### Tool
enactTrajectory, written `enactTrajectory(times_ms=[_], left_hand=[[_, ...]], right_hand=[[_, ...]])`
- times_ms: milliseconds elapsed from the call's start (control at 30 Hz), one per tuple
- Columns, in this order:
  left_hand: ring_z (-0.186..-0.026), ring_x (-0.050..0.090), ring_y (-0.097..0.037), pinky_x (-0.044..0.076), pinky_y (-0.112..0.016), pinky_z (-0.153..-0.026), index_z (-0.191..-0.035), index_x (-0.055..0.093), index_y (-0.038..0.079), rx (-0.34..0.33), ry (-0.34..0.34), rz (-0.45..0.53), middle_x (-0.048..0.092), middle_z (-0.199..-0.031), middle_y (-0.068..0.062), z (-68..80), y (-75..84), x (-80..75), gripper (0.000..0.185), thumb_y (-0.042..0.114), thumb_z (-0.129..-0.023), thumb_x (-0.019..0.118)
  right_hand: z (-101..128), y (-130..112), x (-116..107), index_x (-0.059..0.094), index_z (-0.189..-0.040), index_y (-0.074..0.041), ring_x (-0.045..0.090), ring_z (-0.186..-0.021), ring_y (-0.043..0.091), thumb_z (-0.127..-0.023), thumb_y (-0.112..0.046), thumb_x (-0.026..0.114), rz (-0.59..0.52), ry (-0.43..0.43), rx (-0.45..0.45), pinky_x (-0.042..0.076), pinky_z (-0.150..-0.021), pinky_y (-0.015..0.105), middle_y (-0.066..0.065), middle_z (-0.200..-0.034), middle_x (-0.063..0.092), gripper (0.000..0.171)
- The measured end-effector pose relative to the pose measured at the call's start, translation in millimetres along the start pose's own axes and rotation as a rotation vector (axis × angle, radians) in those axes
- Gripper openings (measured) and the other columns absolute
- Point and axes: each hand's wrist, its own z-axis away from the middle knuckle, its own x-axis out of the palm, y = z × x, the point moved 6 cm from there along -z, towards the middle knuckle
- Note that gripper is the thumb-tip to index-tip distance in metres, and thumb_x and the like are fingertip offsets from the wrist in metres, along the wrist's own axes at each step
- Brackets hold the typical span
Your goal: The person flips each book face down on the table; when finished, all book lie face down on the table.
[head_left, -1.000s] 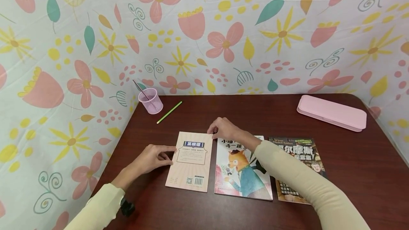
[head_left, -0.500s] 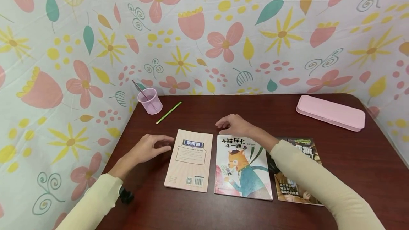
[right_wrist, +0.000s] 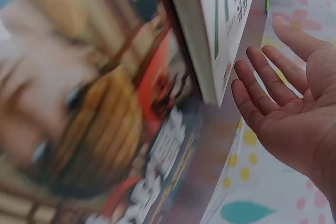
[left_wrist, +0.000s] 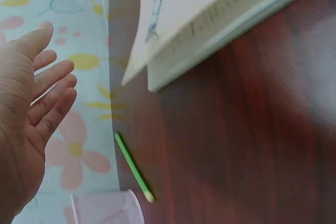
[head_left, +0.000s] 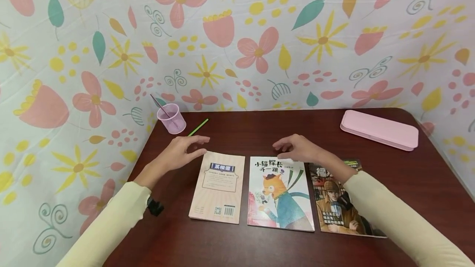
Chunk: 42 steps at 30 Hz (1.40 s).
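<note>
My left hand [head_left: 182, 151] hovers at the top left corner of a beige book [head_left: 217, 188], fingers extended and holding nothing. That book lies flat with its barcode side up; in the left wrist view its cover edge lifts slightly from the pages. My right hand [head_left: 298, 148] is raised over the top edge of a white picture book [head_left: 280, 195] with an orange cat on the cover, its fingers relaxed and free of anything. To the right lies a dark book [head_left: 334, 205] showing a figure in a hat and brown coat, partly covered by my right sleeve.
A pink mesh pen cup [head_left: 173, 120] with a thin stick in it stands at the back left. Beside it lies a green pencil [head_left: 199, 127], partly behind my left hand. A pink pencil case [head_left: 378, 130] rests at the back right, near the flowered cloth [head_left: 256, 52].
Both hands have let go of the beige book. The left has moved up toward its top left corner, and the right has shifted right above the picture book.
</note>
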Motion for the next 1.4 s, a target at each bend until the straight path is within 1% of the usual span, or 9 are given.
enactTrajectory(times_ms=[200, 333, 533, 633, 767, 933, 1067, 1200, 1400], left_hand=[[-0.12, 0.069, -0.028, 0.056, -0.053, -0.101, -0.153, 0.057, 0.011, -0.01, -0.027, 0.016, 0.061, -0.151, -0.004, -16.3, 16.1, 11.1, 0.059, 0.032, -0.101, 0.076], [-0.129, 0.063, -0.038, 0.052, -0.053, -0.107, -0.163, 0.044, 0.013, -0.014, -0.062, 0.007, 0.052, -0.16, -0.008, -23.0, 24.6, 30.6, 0.077, 0.038, -0.099, 0.079], [-0.149, 0.045, -0.03, 0.039, -0.049, -0.12, -0.17, 0.029, 0.02, -0.031, -0.111, -0.004, 0.042, -0.167, -0.007, -28.3, 40.4, 62.7, 0.096, 0.046, -0.094, 0.082], [-0.154, 0.037, -0.025, 0.034, -0.046, -0.123, -0.171, 0.023, 0.019, -0.031, -0.148, 0.013, 0.035, -0.171, -0.005, -27.5, 50.0, 79.5, 0.103, 0.049, -0.092, 0.082], [-0.157, 0.031, -0.027, 0.03, -0.046, -0.126, -0.171, 0.02, 0.011, -0.016, -0.203, 0.042, 0.027, -0.174, -0.006, -24.1, 64.6, 98.4, 0.111, 0.05, -0.09, 0.084], [-0.158, 0.029, -0.027, 0.029, -0.046, -0.126, -0.17, 0.019, 0.006, -0.04, -0.249, 0.044, 0.025, -0.174, -0.011, -16.1, 79.5, 116.0, 0.121, 0.055, -0.084, 0.088], [-0.159, 0.027, -0.025, 0.029, -0.045, -0.126, -0.17, 0.016, 0.005, -0.062, -0.283, 0.016, 0.023, -0.175, -0.011, -7.6, 87.3, 131.6, 0.127, 0.063, -0.082, 0.086], [-0.158, 0.029, -0.025, 0.03, -0.043, -0.126, -0.17, 0.017, 0.003, -0.049, -0.286, -0.049, 0.026, -0.174, -0.013, -0.5, 93.3, 144.4, 0.129, 0.067, -0.08, 0.085], [-0.157, 0.031, -0.027, 0.033, -0.044, -0.125, -0.169, 0.017, 0.001, -0.037, -0.263, -0.107, 0.027, -0.173, -0.015, 6.9, 99.9, 156.0, 0.137, 0.073, -0.075, 0.086]], right_hand=[[18.1, 9.8, -10.1, 0.069, -0.136, 0.005, 0.068, -0.11, 0.034, -0.099, -0.013, 0.078, 0.006, 0.023, 0.001, 0.058, -0.092, 0.046, 0.02, -0.129, 0.072, 0.042], [29.0, 16.6, -13.4, 0.069, -0.135, 0.005, 0.069, -0.11, 0.036, -0.098, -0.012, 0.078, 0.009, 0.04, -0.001, 0.058, -0.093, 0.05, 0.02, -0.127, 0.072, 0.041], [44.9, 28.7, -16.4, 0.07, -0.134, 0.004, 0.069, -0.111, 0.037, -0.097, -0.011, 0.079, -0.004, 0.054, 0.013, 0.059, -0.093, 0.05, 0.019, -0.126, 0.073, 0.041], [50.5, 34.1, -17.6, 0.07, -0.134, 0.002, 0.068, -0.113, 0.037, -0.097, -0.01, 0.079, -0.01, 0.06, 0.025, 0.059, -0.093, 0.049, 0.018, -0.126, 0.074, 0.041], [55.3, 38.3, -17.3, 0.07, -0.135, 0.001, 0.07, -0.11, 0.034, -0.097, -0.009, 0.079, -0.023, 0.061, 0.029, 0.06, -0.089, 0.046, 0.017, -0.126, 0.073, 0.04], [59.8, 42.2, -15.9, 0.071, -0.134, 0.0, 0.07, -0.108, 0.032, -0.097, -0.01, 0.079, -0.044, 0.06, 0.044, 0.06, -0.082, 0.036, 0.017, -0.126, 0.073, 0.039], [62.9, 43.4, -15.5, 0.072, -0.133, -0.001, 0.069, -0.11, 0.034, -0.097, -0.008, 0.079, -0.08, 0.065, 0.059, 0.06, -0.082, 0.032, 0.018, -0.128, 0.072, 0.038], [63.3, 44.3, -15.3, 0.072, -0.132, 0.0, 0.07, -0.107, 0.034, -0.097, -0.005, 0.078, -0.105, 0.065, 0.056, 0.06, -0.079, 0.03, 0.019, -0.129, 0.071, 0.036], [63.5, 45.9, -15.5, 0.073, -0.131, 0.001, 0.07, -0.103, 0.031, -0.096, -0.004, 0.078, -0.112, 0.069, 0.054, 0.059, -0.077, 0.029, 0.019, -0.128, 0.072, 0.036]])
